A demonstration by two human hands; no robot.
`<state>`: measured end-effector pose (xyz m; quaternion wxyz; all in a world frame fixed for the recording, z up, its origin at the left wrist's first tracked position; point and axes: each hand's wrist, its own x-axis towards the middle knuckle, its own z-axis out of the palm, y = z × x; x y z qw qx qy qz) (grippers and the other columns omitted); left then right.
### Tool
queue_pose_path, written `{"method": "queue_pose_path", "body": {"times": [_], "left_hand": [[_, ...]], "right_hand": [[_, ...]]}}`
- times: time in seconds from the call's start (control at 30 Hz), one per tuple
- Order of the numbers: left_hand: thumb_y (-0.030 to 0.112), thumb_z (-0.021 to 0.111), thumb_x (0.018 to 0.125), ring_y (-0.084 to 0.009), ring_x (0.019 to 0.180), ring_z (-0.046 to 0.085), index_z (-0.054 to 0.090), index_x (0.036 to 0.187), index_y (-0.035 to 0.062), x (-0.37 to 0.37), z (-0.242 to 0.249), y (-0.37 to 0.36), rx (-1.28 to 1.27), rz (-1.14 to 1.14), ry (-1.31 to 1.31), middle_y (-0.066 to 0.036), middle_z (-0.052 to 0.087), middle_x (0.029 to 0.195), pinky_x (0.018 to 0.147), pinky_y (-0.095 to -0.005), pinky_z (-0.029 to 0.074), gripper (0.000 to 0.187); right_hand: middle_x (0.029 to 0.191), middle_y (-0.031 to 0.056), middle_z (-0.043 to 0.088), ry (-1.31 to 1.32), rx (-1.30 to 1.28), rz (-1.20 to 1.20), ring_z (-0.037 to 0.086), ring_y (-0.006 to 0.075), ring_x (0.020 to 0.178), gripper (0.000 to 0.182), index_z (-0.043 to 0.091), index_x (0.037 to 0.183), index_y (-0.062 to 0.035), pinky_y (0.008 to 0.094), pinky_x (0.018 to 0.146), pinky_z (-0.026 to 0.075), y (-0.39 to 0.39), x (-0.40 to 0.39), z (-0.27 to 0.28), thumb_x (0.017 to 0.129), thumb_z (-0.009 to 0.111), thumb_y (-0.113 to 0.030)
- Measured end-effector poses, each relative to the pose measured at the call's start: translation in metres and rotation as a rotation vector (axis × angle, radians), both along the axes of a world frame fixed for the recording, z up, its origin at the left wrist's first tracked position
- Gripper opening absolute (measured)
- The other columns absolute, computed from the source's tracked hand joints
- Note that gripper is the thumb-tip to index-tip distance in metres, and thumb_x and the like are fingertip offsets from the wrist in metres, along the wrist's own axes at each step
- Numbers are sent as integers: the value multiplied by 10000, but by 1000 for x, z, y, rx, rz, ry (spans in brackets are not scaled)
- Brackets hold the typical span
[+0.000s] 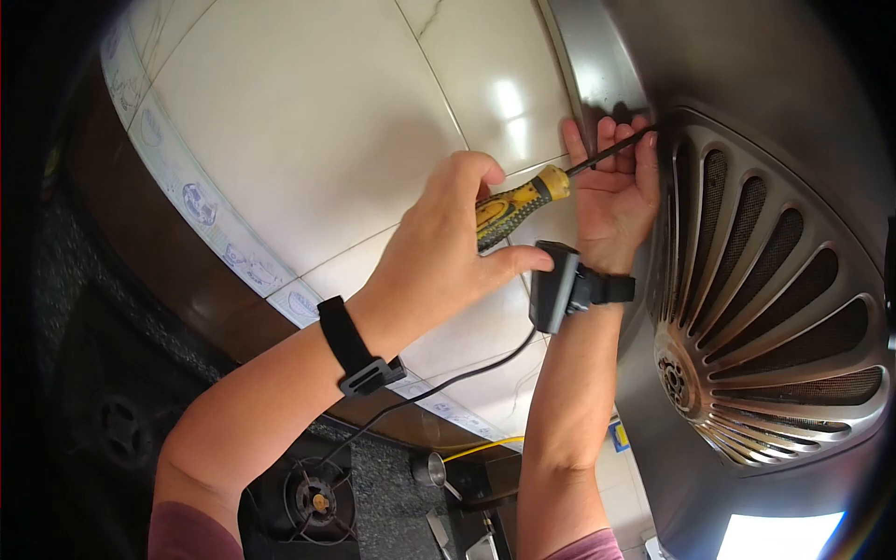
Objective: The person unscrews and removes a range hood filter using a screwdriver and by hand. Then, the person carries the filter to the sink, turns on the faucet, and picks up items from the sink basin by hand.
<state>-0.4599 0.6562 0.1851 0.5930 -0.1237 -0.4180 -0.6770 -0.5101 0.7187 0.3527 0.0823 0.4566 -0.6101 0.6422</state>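
My left hand (431, 229) is closed around the yellow and black handle of a screwdriver (521, 207). Its dark shaft slants up to the right, the tip at the upper edge of a range hood's slotted metal grille (779, 271). Beneath the shaft is my right hand (616, 191), palm towards me, its fingers curled and its thumb and fingertips closed at the shaft near the tip. Whether a screw is also between them is hidden. A black box-shaped device (554, 287) is strapped to my right wrist, and a black strap (345, 338) circles my left wrist.
The steel range hood (747, 56) fills the right side, beside a tiled wall (308, 112). Below are a gas burner (317, 502), a dark speckled counter (383, 485) and a small metal pot (430, 469). A black cable (448, 381) hangs from the wrist device.
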Motion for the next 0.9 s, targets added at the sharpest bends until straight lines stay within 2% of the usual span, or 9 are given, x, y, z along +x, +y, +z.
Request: {"method": "queue_pose_path", "body": {"times": [0.03, 0.1, 0.2, 0.3, 0.37, 0.43, 0.5, 0.83, 0.9], "left_hand": [[72, 696, 748, -211, 757, 541, 431, 1042, 44, 2, -3, -2, -3, 3, 3, -108, 510, 891, 660, -298, 455, 397], [16, 685, 719, -287, 799, 545, 436, 1054, 29, 12, -9, -7, -50, 143, -48, -147, 485, 971, 682, -340, 467, 418], [-21, 646, 733, -320, 798, 547, 436, 1080, 24, 14, -14, -4, -120, 154, -75, -158, 493, 968, 697, -368, 470, 408], [-19, 624, 754, -315, 785, 547, 440, 1098, 28, 7, -12, 0, -109, 167, -77, -157, 494, 967, 678, -363, 471, 393], [-15, 618, 761, -313, 771, 545, 438, 1112, 31, 3, -12, 4, -120, 170, -55, -157, 493, 963, 667, -364, 471, 397], [-10, 612, 769, -310, 758, 542, 437, 1127, 33, 2, -12, 7, -132, 177, -35, -157, 492, 959, 656, -365, 470, 401], [0, 607, 780, -305, 751, 539, 432, 1145, 32, 5, -10, 11, -141, 74, -49, -157, 490, 951, 641, -362, 467, 407], [6, 593, 795, -297, 749, 538, 428, 1165, 32, -2, -14, 11, -158, 94, -9, -158, 489, 945, 629, -355, 469, 407], [5, 587, 800, -286, 760, 539, 434, 1156, 28, -2, -14, 12, -153, 42, -11, -154, 491, 946, 649, -345, 465, 387]], "right_hand": [[845, 35, 591, -2, 3, 9, 591, 209, 902, 220, 577, 997, -72, 535, 928, 434, 0, 0, -1, 870, 586, -252], [835, 31, 585, -5, 4, 19, 590, 203, 896, 213, 576, 992, -72, 535, 931, 434, -1, 0, -1, 866, 594, -243], [841, 29, 588, -12, 1, 18, 590, 197, 900, 203, 577, 984, -79, 539, 933, 433, -3, 2, 0, 861, 602, -239], [836, 22, 589, -9, -2, 9, 591, 190, 897, 205, 579, 980, -86, 542, 929, 435, -4, 2, 1, 858, 607, -248], [820, 30, 654, -26, 7, 41, 622, 170, 877, 141, 604, 943, -108, 623, 954, 354, -2, 0, 2, 866, 591, -226], [816, 31, 655, -22, 11, 55, 625, 169, 871, 145, 603, 943, -107, 623, 955, 352, -1, -1, 2, 867, 589, -229], [811, 32, 657, -16, 15, 71, 628, 169, 864, 148, 602, 943, -106, 623, 957, 350, -1, -1, 2, 869, 588, -233], [793, 28, 657, 35, 21, 86, 635, 161, 836, 150, 601, 937, -103, 621, 956, 351, -1, -4, -1, 870, 587, -236], [792, 27, 655, 44, 16, 74, 635, 160, 833, 151, 600, 934, -102, 621, 953, 355, -2, -4, -2, 869, 589, -238]]}}
